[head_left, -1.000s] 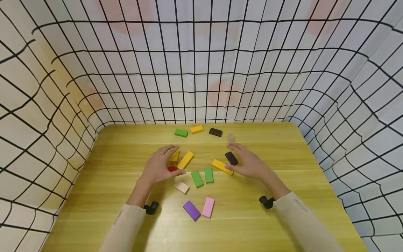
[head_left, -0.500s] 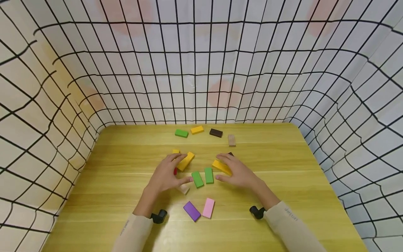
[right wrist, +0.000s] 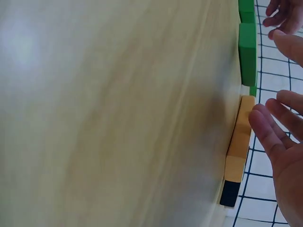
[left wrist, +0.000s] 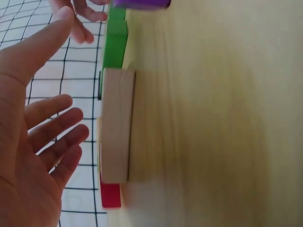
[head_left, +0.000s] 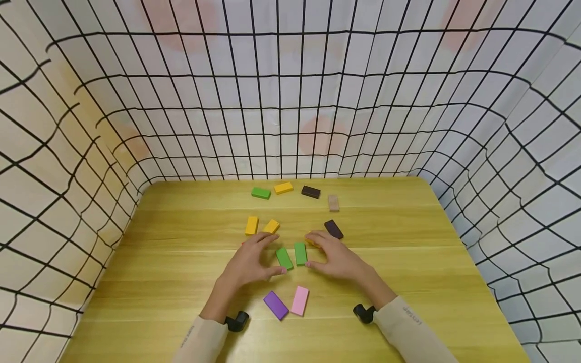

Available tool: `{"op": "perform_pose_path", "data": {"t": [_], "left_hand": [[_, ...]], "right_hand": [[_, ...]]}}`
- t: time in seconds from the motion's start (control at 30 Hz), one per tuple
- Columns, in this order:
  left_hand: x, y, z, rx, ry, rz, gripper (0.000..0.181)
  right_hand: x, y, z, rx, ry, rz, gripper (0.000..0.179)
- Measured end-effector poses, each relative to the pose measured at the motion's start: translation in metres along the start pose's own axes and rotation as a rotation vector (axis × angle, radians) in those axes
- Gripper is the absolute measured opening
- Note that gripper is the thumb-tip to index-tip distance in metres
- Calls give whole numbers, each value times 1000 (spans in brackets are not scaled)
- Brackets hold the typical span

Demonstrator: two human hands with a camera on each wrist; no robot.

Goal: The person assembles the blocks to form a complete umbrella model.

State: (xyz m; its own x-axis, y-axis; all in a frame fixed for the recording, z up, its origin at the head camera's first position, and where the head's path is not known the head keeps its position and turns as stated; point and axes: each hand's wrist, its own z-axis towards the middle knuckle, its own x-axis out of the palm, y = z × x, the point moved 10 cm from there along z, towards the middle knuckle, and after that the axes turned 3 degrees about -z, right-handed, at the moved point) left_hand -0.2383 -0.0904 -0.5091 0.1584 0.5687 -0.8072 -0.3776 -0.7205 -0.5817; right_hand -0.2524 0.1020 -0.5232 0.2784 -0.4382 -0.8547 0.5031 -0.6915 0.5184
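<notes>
Both hands hover over the blocks with bent, spread fingers and hold nothing. My left hand (head_left: 249, 262) is just left of two green blocks (head_left: 300, 254); its thumb overlaps the nearer one. A plain wooden block (left wrist: 117, 125) and a red block (left wrist: 111, 195) lie beside it in the left wrist view, largely hidden by the hand in the head view. My right hand (head_left: 338, 259) is right of the green pair, its fingers over a yellow-orange block (right wrist: 240, 132). Purple (head_left: 276, 305) and pink (head_left: 299, 301) blocks lie nearer the body.
Two yellow blocks (head_left: 251, 225) lie beyond the left hand and a black block (head_left: 334, 229) beyond the right. Farther back is a row of green (head_left: 260, 193), yellow (head_left: 283, 188), black (head_left: 310, 191) and wooden (head_left: 333, 203) blocks. A black wire grid (head_left: 281, 106) surrounds the wooden table (head_left: 181, 206).
Both hands have moved inward and toward the body, closer to the green pair. The black block on the right has come out from behind the right hand. The blocks stay in place.
</notes>
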Motion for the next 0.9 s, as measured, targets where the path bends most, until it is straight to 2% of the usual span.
{"op": "perform_pose_path", "data": {"t": [0.27,0.47,0.9], "left_hand": [[16,-3,1,12,63,-7,93],[24,-3,1,-5,105,-14,93],[27,-2,-1,-9,86,-23,80]], "right_hand": [[14,-1,2,19,56,-15,76],[17,1,5,7,57,-12,74],[22,3,11,-5,60,-14,63]]}}
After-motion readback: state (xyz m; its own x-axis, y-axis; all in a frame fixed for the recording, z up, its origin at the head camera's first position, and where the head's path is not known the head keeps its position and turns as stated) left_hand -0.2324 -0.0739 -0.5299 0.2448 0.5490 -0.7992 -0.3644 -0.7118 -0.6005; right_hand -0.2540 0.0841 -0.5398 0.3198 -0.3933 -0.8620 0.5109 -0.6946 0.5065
